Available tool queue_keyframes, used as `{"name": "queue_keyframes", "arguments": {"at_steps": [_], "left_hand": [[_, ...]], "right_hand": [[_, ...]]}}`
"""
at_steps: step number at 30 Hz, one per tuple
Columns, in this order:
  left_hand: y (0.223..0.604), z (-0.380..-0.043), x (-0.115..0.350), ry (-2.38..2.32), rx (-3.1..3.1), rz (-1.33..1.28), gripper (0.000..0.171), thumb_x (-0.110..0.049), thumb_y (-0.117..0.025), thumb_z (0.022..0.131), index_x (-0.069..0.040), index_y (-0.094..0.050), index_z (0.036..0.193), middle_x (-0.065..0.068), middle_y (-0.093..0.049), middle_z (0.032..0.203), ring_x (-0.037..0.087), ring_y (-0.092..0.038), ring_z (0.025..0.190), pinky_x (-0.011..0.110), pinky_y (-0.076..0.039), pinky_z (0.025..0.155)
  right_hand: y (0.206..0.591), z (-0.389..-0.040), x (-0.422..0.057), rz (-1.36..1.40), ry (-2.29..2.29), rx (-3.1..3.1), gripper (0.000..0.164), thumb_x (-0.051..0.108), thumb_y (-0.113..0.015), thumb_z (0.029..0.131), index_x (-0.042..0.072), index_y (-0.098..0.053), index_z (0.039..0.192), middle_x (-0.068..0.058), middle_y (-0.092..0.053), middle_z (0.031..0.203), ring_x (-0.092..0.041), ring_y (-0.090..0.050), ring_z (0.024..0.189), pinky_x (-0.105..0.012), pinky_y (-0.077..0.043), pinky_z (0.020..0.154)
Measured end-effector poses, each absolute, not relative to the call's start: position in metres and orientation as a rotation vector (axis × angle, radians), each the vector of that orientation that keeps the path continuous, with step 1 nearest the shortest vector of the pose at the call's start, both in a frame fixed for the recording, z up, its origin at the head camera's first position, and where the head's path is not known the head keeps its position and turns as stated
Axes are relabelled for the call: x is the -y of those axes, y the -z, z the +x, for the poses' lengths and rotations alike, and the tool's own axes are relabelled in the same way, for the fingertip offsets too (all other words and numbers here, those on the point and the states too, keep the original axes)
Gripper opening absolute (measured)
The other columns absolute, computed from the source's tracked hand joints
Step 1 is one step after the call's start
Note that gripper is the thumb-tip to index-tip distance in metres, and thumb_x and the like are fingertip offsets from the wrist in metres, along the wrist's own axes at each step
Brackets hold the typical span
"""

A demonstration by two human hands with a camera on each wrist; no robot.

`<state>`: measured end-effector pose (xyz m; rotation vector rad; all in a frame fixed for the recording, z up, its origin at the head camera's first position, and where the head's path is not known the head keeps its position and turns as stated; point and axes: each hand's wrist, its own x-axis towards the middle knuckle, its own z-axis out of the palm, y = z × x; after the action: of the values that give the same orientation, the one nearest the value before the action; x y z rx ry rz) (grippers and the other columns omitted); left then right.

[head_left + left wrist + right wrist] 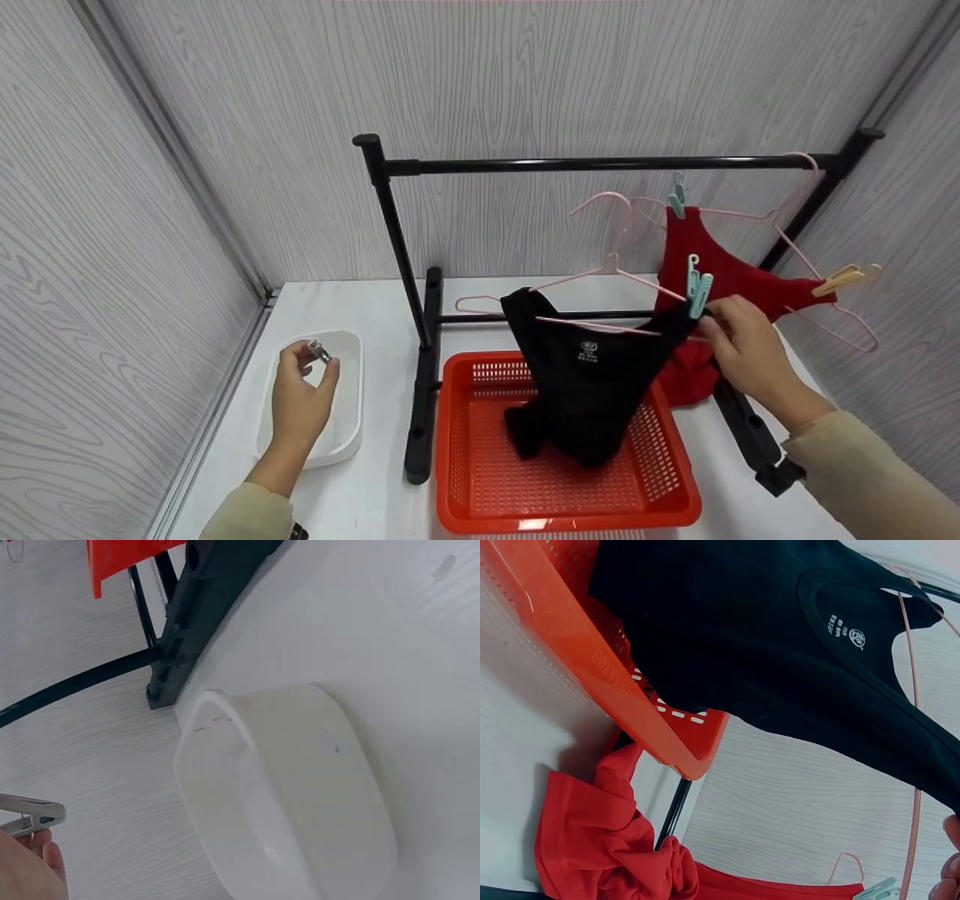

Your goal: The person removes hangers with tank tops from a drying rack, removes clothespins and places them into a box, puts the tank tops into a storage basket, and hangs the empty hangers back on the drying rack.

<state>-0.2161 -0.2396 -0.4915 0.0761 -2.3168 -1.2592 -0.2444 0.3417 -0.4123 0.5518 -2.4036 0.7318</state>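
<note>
My left hand [298, 401] pinches a pale clothespin [320, 351] between thumb and fingers, above the white bin [357, 405]. The left wrist view shows that clothespin [36, 810] at its left edge, beside the bin. A black tank top [585, 390] hangs tilted on a pink hanger [613, 262], its lower part inside the red basket. One green clothespin [699, 296] sits on its right strap. Just below that clothespin, my right hand [754, 356] grips the strap end. In the right wrist view only some fingertips [951, 864] show at the strap.
A black rack [600, 165] stands behind the red basket [570, 523]. At its right, a red tank top [720, 274] hangs on another pink hanger, with a green clothespin [677, 196] and a yellow clothespin [840, 281]. Wood-grain panels enclose the white table [386, 495].
</note>
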Motion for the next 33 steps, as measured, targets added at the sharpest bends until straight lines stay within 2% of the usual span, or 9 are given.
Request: {"name": "queue_keyframes", "arguments": {"at_steps": [13,22,33], "left_hand": [[0.532,-0.212,0.26,1.165,2.617,0.221,0.049,-0.011,-0.059,0.1,0.008,-0.038,0.139,0.027,-0.05,0.134,0.045,-0.048,0.129,0.052,-0.038,0.109],[0.547,-0.213,0.272,1.187,2.751,0.291,0.048,-0.01,-0.059,0.099,0.007,-0.04,0.14,0.03,-0.049,0.139,0.047,-0.049,0.129,0.056,-0.038,0.108],[0.555,-0.215,0.276,1.134,2.905,0.325,0.049,-0.008,-0.059,0.097,0.009,-0.041,0.139,0.032,-0.053,0.133,0.047,-0.053,0.123,0.056,-0.043,0.102]], "right_hand": [[0.412,-0.243,-0.341,0.553,-0.73,2.418,0.008,-0.007,-0.061,0.091,-0.002,-0.062,0.097,-0.007,-0.059,0.085,-0.012,-0.047,0.08,-0.033,-0.037,0.073],[0.412,-0.243,-0.34,0.548,-0.745,2.437,0.008,-0.005,-0.061,0.092,0.0,-0.064,0.099,-0.006,-0.061,0.088,-0.011,-0.048,0.08,-0.029,-0.039,0.072],[0.414,-0.242,-0.341,0.544,-0.748,2.429,0.007,-0.005,-0.062,0.092,-0.001,-0.063,0.098,-0.007,-0.061,0.087,-0.01,-0.048,0.08,-0.027,-0.039,0.072]]}}
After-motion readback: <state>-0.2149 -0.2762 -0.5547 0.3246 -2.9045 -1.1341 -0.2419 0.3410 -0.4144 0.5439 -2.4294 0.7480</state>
